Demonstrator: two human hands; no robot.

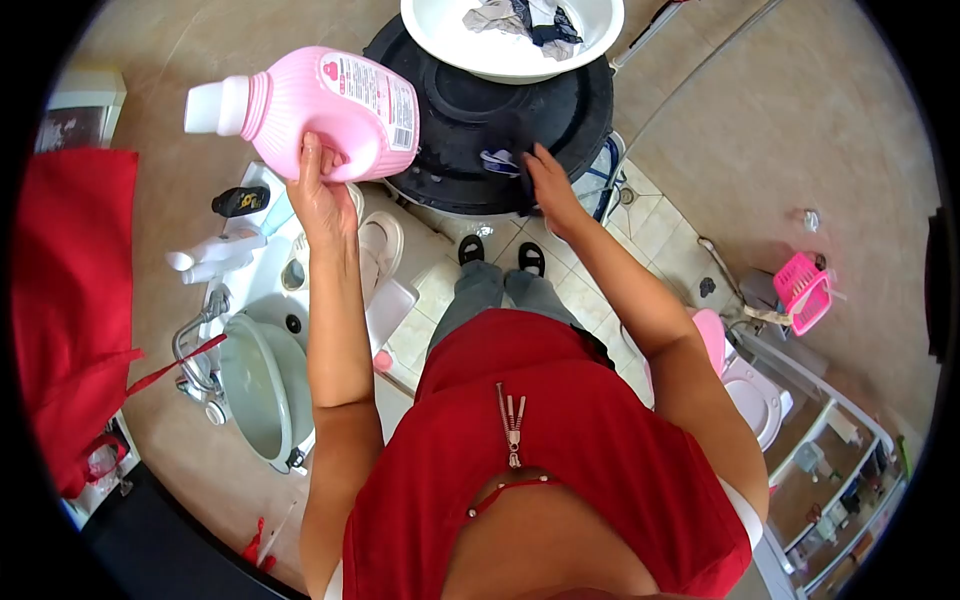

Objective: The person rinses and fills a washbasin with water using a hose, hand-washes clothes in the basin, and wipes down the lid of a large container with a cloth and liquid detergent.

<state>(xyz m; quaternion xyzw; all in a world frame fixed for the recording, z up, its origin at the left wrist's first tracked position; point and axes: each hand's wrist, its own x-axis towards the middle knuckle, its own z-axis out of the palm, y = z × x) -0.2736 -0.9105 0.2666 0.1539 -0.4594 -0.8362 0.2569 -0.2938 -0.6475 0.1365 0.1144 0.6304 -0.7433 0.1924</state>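
A pink bottle [300, 110] with a white cap lies tilted on its side in the air, cap pointing left. My left hand [322, 190] is closed round its handle. My right hand [552, 190] holds a dark cloth [523, 165] over the round black lid [455, 120]; a small white and purple patch shows beside the fingers. Behind, at the lid's far edge, stands a white basin [450, 42] with grey, white and black pieces of fabric [545, 25] in it.
On the left are a sink with a faucet [195, 345], a grey-green basin [245, 390], a black bottle [240, 202] and white bottles [215, 250]. A red cloth [75, 300] hangs at far left. At right are a pink basket [803, 292], a toilet [755, 395] and a metal rack [825, 400].
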